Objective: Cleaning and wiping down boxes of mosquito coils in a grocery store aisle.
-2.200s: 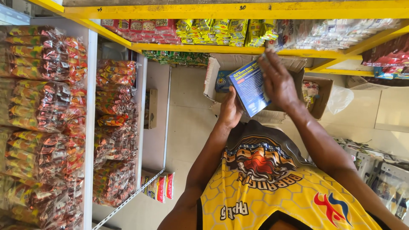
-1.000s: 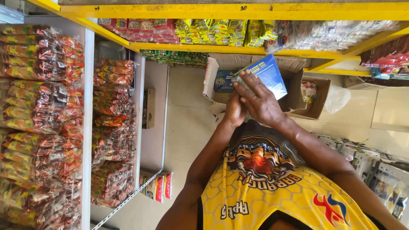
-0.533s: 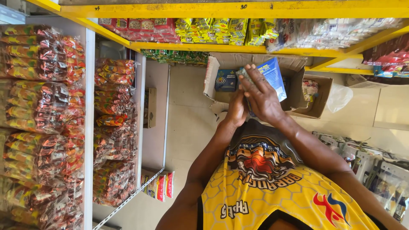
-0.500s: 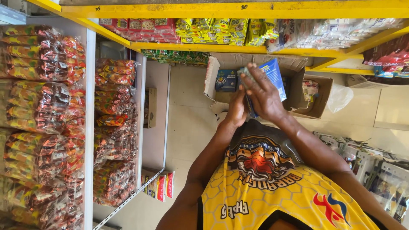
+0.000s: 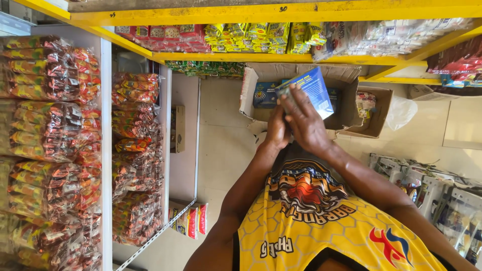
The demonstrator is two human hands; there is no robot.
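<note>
Both of my hands hold a flat blue box [image 5: 317,89] in front of my chest, over an open cardboard carton [image 5: 249,95] on the floor. My right hand [image 5: 304,123] lies across the box's near face with its fingers spread. My left hand [image 5: 277,131] grips the box's lower end from underneath and is partly hidden by the right hand. Another blue box [image 5: 264,95] lies inside the carton.
A yellow shelf [image 5: 261,57] stocked with small yellow and red packets runs across the top. White shelves [image 5: 105,150] on the left hold bagged snack packets [image 5: 50,125]. A second open carton [image 5: 375,113], a plastic bag [image 5: 400,113] and hanging packaged goods [image 5: 437,193] are on the right.
The blue box has been turned and lifted a little toward the carton. My right hand slid from the box's top edge to lie across its face. My left hand stayed beneath it.
</note>
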